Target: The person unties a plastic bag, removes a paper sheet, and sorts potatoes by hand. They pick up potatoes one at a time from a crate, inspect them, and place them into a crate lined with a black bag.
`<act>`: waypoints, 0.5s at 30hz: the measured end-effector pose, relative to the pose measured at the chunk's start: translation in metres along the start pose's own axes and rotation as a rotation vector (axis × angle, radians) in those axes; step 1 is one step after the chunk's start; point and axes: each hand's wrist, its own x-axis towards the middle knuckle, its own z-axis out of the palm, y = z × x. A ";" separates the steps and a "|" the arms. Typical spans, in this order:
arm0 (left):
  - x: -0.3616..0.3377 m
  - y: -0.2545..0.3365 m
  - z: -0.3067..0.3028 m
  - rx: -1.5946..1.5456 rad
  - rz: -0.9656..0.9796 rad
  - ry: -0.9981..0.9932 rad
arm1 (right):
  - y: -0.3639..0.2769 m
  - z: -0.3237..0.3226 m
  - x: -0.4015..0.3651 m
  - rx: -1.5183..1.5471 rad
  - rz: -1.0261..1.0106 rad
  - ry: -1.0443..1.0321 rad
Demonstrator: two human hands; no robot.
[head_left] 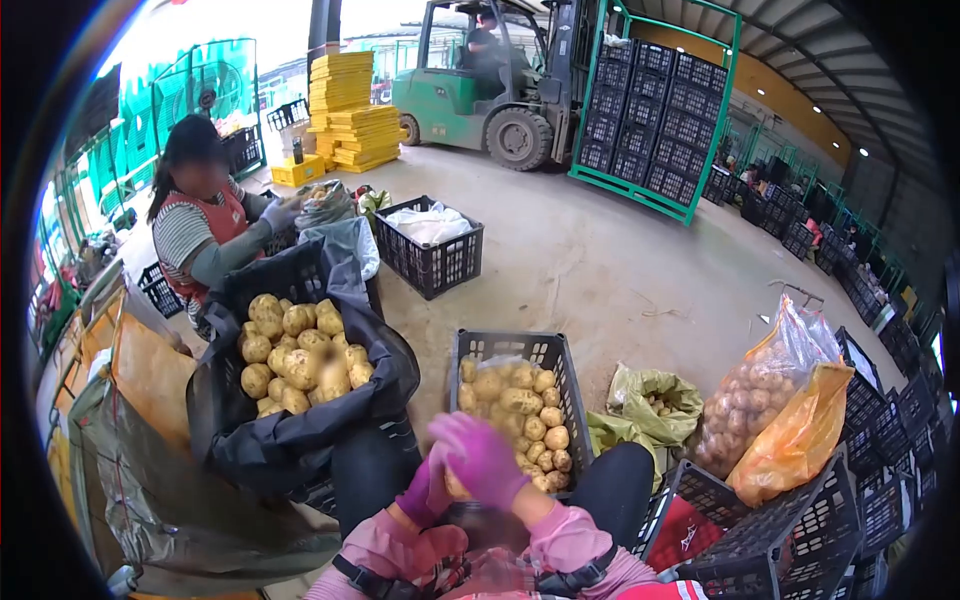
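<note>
My right hand (485, 460), in a pink-purple glove, lies across my left hand (428, 490), gloved alike. Motion smears the right fingers, and they cover the left ones. A bit of yellowish potato (457, 487) shows between the hands; whether either grips it I cannot make out. Both hands are at the near left end of a black plastic crate (563, 400) between my knees. Inside it are larger potatoes (520, 401) under clear plastic on the left and smaller ones (556, 438) on the right. To the left, a crate lined with dark cloth (385, 385) holds large potatoes (300, 345).
An open green bag (655, 395) and a clear sack of small potatoes (750, 400) stand right. An orange bag (795, 435) leans over black crates (800, 530). A co-worker (205, 210) sits left. Behind, a forklift (480, 90) carries stacked crates (655, 120).
</note>
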 end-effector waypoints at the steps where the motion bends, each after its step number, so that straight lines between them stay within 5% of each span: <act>1: -0.013 -0.031 -0.024 -0.894 0.089 -0.339 | 0.020 0.003 0.001 0.205 0.129 -0.012; 2: -0.028 -0.052 -0.042 -1.797 0.159 -0.648 | 0.039 -0.004 0.002 0.340 0.350 -0.177; 3: -0.028 -0.051 -0.043 -1.862 0.109 -0.685 | 0.066 -0.003 -0.004 -0.023 0.244 -0.267; 4: -0.028 -0.050 -0.044 -1.925 0.056 -0.719 | 0.054 -0.020 0.007 -0.117 0.595 -0.260; 5: -0.027 -0.051 -0.050 -2.167 0.338 -0.962 | 0.059 -0.025 -0.003 -0.276 0.514 -0.193; 6: -0.020 -0.050 -0.048 -2.363 0.439 -1.043 | 0.075 -0.011 -0.025 0.071 0.537 0.042; 7: -0.020 -0.046 -0.054 -2.282 0.004 -0.809 | 0.063 -0.017 -0.031 0.501 0.614 0.042; 8: -0.020 -0.043 -0.057 -2.058 0.135 -0.530 | 0.026 -0.034 -0.024 0.984 0.895 -0.037; 9: -0.021 -0.042 -0.048 -1.909 0.154 -0.269 | 0.009 -0.035 -0.024 1.145 0.982 -0.115; 11: -0.016 -0.036 -0.044 -1.796 0.028 -0.160 | -0.021 -0.021 -0.027 1.148 0.901 -0.043; 14: -0.016 -0.040 -0.048 -1.382 0.364 0.096 | -0.021 -0.023 -0.024 1.178 0.871 0.010; 15: -0.015 -0.041 -0.043 -1.057 0.504 0.331 | -0.019 -0.023 -0.022 1.181 0.857 0.002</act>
